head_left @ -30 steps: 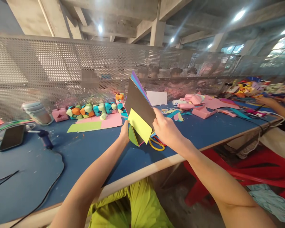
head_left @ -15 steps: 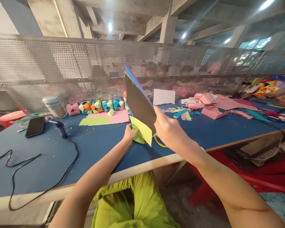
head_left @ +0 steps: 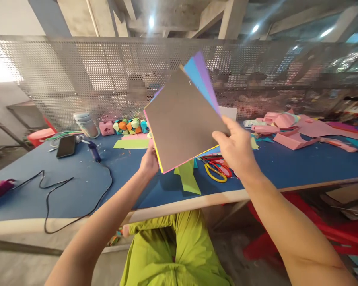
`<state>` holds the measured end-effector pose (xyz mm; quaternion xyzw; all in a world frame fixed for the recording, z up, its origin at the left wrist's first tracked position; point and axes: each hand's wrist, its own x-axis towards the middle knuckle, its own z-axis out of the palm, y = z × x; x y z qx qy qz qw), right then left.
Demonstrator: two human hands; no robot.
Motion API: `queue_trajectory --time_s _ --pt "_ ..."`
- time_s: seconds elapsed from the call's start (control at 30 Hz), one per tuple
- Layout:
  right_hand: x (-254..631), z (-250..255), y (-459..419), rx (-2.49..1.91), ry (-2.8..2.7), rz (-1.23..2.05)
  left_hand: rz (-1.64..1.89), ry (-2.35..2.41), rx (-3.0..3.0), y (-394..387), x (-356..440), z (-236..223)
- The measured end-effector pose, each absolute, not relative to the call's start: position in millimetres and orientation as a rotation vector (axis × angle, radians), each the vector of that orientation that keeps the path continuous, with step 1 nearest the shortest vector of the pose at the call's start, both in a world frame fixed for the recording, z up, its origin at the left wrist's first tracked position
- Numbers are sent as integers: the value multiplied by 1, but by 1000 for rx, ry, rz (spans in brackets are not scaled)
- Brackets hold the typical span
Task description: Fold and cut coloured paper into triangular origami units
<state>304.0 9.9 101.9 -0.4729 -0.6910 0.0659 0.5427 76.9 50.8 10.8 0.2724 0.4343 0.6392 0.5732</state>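
A stack of coloured paper sheets is held up, tilted, above the front of the table. Its near face is grey-brown, with blue, purple, yellow and pink edges fanning out behind. My right hand grips the right side, thumb on the near face. At the lower left edge my left hand closes on the stack, most of its fingers hidden behind. Below the sheets a lime green paper piece lies on the tabletop. Beside it are scissors with yellow handles and another red-handled tool.
The blue table carries folded paper shapes, a bottle, a phone and a corded blue tool. Pink paper lies at right. A perforated metal screen stands behind.
The stack has turned its broad face toward me. My left hand has let go of the lime green paper and moved left onto the stack's edge. The scissors now show more.
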Motion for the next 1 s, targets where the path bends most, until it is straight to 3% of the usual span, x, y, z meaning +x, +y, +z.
queue_trajectory --time_s 0.2,0.33,0.6,1.0 --pt "271 30 41 -1009 -1478 1241 1591 788 286 8 20 18" --pt "260 4 50 -1112 -1388 1610 1593 998 111 -6 10 11" --pt "255 -7 61 -1171 -1619 1831 1588 1164 -32 -36 24 12" --pt "234 23 130 -1312 -2055 1536 1621 1175 -181 -70 45 2"
